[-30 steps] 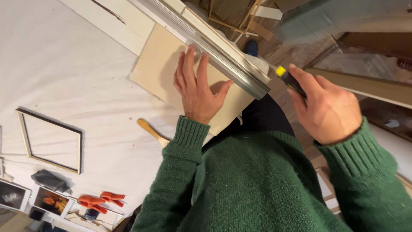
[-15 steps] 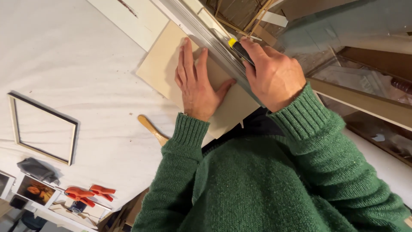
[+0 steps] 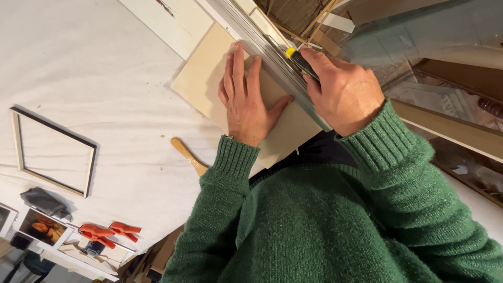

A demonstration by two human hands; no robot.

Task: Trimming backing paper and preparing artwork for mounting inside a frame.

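A single camera, worn on the person's head, looks steeply down over a green sweater (image 3: 325,225) at a white-covered worktable (image 3: 94,78). The view is close and rolled, so the table edge runs diagonally. The left hand (image 3: 246,99) and right hand (image 3: 343,89) sit near the top centre. An empty picture frame (image 3: 52,152) lies farther left. No second view shares the scene.
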